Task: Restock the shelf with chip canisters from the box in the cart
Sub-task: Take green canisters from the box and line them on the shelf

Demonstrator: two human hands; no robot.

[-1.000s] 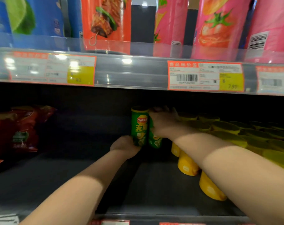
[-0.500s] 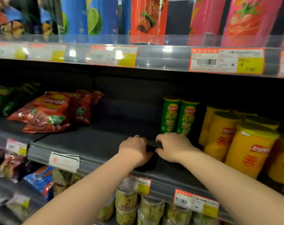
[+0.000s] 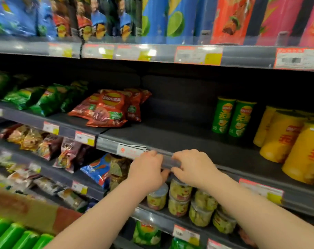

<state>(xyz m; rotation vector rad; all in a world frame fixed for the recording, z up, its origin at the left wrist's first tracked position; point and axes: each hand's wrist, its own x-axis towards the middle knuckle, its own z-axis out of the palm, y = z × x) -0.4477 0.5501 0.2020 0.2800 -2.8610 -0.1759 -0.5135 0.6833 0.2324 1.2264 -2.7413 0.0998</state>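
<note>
I see a matt dark shelf [image 3: 188, 141] with a glossy clear plastic rail [image 3: 109, 146]; red chip bags [image 3: 107, 110] crinkly, shiny; green canisters [image 3: 233, 117] smooth.

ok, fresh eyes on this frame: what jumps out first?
Two green canisters stand upright side by side at the back of the dark middle shelf, with a block of yellow canisters to their right. In front, the left hand and right hand sit at that shelf's front rail, apparently holding nothing. A cardboard box at lower left holds more green tubes.
</note>
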